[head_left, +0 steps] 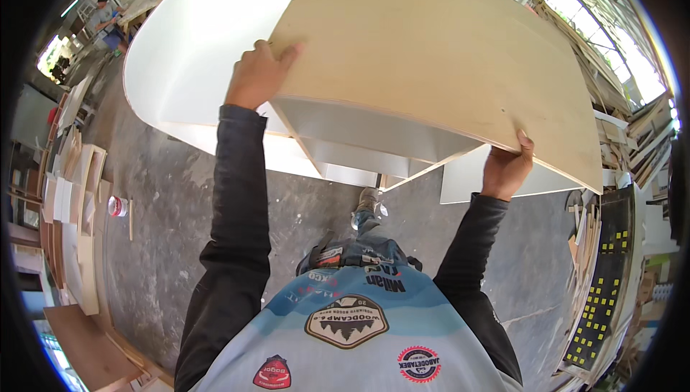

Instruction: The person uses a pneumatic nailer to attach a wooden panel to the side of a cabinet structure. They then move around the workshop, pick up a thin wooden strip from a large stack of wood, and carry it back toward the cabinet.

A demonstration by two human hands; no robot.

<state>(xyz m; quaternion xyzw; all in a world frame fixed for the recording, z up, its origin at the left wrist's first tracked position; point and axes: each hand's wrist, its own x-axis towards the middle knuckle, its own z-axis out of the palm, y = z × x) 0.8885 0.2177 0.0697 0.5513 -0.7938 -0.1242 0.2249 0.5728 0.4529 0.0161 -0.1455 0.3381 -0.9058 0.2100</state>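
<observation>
A large plywood panel with a pale wood face lies over a white cabinet frame. At its near left corner my left hand grips the edge, thumb on the upper face. My right hand holds the near edge toward the right, its thumb on top and its fingers partly hidden below. Under the panel, the frame's white inner boards and plywood edges show. A white rounded surface extends from the frame on the left.
Offcuts and boards stand along the left. More wood strips are piled at right, near a black board with yellow squares. A small tub sits on the concrete floor. Another person is far left.
</observation>
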